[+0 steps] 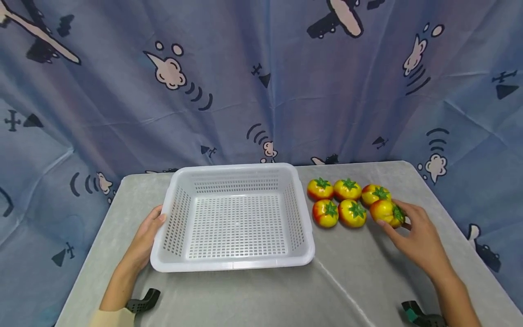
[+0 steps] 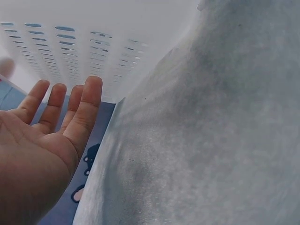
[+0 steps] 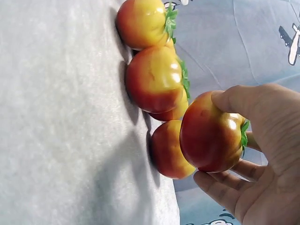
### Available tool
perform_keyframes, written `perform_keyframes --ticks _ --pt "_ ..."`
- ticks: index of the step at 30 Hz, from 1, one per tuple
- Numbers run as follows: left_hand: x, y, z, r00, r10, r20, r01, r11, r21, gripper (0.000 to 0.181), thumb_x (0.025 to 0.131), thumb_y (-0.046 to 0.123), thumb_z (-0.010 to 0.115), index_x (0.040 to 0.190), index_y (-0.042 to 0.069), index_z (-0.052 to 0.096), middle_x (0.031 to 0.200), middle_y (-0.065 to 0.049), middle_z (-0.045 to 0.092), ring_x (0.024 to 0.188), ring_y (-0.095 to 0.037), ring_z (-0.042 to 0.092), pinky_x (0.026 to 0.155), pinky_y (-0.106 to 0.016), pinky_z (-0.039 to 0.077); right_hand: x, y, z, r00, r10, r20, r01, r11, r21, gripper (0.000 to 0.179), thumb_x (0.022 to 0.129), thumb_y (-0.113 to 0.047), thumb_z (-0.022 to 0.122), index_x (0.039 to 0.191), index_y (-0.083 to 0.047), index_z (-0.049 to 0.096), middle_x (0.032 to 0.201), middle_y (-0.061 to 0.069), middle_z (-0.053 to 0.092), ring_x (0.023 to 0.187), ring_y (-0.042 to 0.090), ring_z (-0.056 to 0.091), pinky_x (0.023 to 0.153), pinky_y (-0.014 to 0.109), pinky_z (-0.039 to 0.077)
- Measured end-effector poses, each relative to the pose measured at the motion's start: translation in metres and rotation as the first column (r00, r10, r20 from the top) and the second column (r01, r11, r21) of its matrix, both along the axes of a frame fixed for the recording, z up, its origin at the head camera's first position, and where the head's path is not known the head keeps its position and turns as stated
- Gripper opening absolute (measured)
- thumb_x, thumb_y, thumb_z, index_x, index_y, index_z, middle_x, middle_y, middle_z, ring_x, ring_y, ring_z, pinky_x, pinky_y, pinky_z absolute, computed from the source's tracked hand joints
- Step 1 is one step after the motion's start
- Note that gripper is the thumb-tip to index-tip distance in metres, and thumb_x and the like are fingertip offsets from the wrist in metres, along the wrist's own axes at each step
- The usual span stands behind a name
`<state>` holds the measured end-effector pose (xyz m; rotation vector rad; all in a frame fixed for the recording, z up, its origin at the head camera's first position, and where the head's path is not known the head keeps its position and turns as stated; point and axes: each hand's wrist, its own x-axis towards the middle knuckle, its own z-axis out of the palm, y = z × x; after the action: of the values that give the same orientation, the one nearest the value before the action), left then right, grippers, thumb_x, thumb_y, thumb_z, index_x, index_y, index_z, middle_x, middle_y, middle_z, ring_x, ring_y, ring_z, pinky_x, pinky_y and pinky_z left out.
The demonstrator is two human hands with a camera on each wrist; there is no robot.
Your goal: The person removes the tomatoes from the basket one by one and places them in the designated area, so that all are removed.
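A white slotted plastic basket (image 1: 237, 227) stands on the table with nothing in it. My left hand (image 1: 144, 236) is at its left side, thumb at the rim; in the left wrist view the extended fingers (image 2: 84, 108) reach to the outer wall. To the right of the basket, my right hand (image 1: 421, 238) grips a yellow-red tomato (image 1: 386, 212) with a green leafy top, thumb on one side and fingers on the other. The right wrist view shows this tomato (image 3: 208, 136) raised off the table surface, overlapping another tomato (image 3: 168, 150) behind it.
Several similar tomatoes (image 1: 352, 213) sit close together between the basket and my right hand, in two rows. The grey table (image 1: 261, 299) ends at a blue patterned curtain (image 1: 229, 91) behind it. Dark wrist straps (image 1: 144, 300) show near the front edge.
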<state>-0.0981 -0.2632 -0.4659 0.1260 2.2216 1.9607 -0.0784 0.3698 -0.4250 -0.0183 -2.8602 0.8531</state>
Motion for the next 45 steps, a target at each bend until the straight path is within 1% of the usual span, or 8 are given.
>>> perform_keyframes --ticks 2,3,5,7,24,28,36,45 --pt "0.0 0.0 0.0 1.0 0.001 0.008 -0.001 1.0 -0.002 0.056 0.117 0.036 0.033 0.16 0.001 0.026 0.13 0.009 0.059 0.108 -0.006 0.07 0.085 -0.029 0.064 0.001 0.001 -0.005 1.0 -0.003 0.006 0.003 1.0 0.012 0.073 0.096 -0.029 0.08 0.151 0.006 0.048 0.144 0.038 0.047 0.125 0.056 0.049 0.08 0.027 0.062" --pt "0.001 0.001 -0.001 1.0 0.0 0.013 0.0 1.0 -0.001 0.057 0.117 0.036 0.033 0.161 0.001 0.026 0.13 0.008 0.059 0.107 -0.006 0.071 0.085 -0.029 0.064 0.001 0.001 -0.007 1.0 -0.003 0.007 0.003 1.0 0.017 0.073 0.096 -0.029 0.08 0.151 0.007 0.048 0.144 0.038 0.047 0.125 0.057 0.049 0.083 0.039 0.063" --pt "0.001 0.001 -0.001 1.0 0.001 0.022 -0.001 1.0 -0.004 0.057 0.117 0.037 0.033 0.161 0.001 0.025 0.13 0.009 0.059 0.108 -0.006 0.071 0.085 -0.029 0.064 0.001 0.001 -0.01 1.0 -0.005 0.021 0.005 1.0 0.027 0.074 0.097 -0.031 0.079 0.152 0.008 0.047 0.144 0.039 0.046 0.126 0.057 0.049 0.087 0.06 0.056" --pt "0.002 0.001 -0.002 1.0 0.003 0.028 -0.003 1.0 -0.005 0.058 0.117 0.037 0.033 0.161 0.001 0.025 0.13 0.009 0.059 0.108 -0.006 0.071 0.085 -0.03 0.064 0.0 0.002 -0.013 0.999 -0.007 0.035 0.006 0.999 0.033 0.074 0.098 -0.032 0.078 0.152 0.008 0.046 0.144 0.039 0.046 0.125 0.057 0.049 0.09 0.065 0.054" --pt "0.011 -0.001 -0.006 0.999 -0.008 0.033 0.008 1.0 0.004 0.055 0.117 0.036 0.033 0.161 0.004 0.026 0.132 0.008 0.058 0.109 -0.008 0.069 0.086 -0.031 0.063 0.006 0.003 -0.035 0.996 -0.006 0.085 0.005 1.0 0.021 0.073 0.099 -0.031 0.077 0.15 0.011 0.046 0.142 0.041 0.045 0.122 0.059 0.049 0.092 0.073 0.053" --pt "0.012 -0.001 -0.006 1.0 0.001 0.031 -0.001 1.0 0.006 0.055 0.117 0.036 0.034 0.16 0.004 0.026 0.131 0.008 0.059 0.109 -0.009 0.07 0.086 -0.031 0.063 0.006 0.002 -0.039 0.999 -0.002 0.051 0.001 1.0 0.022 0.074 0.098 -0.029 0.077 0.152 0.01 0.044 0.141 0.04 0.046 0.123 0.058 0.05 0.093 0.073 0.052" --pt "0.005 -0.002 -0.004 1.0 -0.012 0.023 0.012 1.0 0.008 0.053 0.117 0.036 0.033 0.159 0.005 0.028 0.128 0.009 0.062 0.107 -0.01 0.071 0.085 -0.032 0.063 0.004 0.002 -0.044 1.0 -0.005 0.018 0.004 1.0 0.019 0.069 0.097 -0.027 0.079 0.148 0.007 0.047 0.142 0.037 0.049 0.125 0.055 0.052 0.092 0.068 0.052" --pt "-0.002 -0.003 -0.001 1.0 -0.02 0.003 0.02 0.999 0.033 0.048 0.117 0.035 0.034 0.157 0.009 0.032 0.125 0.008 0.064 0.104 -0.009 0.072 0.082 -0.032 0.064 -0.003 -0.001 -0.041 1.0 -0.011 0.001 0.011 1.0 0.007 0.067 0.099 -0.026 0.076 0.15 0.006 0.046 0.144 0.038 0.045 0.127 0.056 0.047 0.094 0.074 0.049"
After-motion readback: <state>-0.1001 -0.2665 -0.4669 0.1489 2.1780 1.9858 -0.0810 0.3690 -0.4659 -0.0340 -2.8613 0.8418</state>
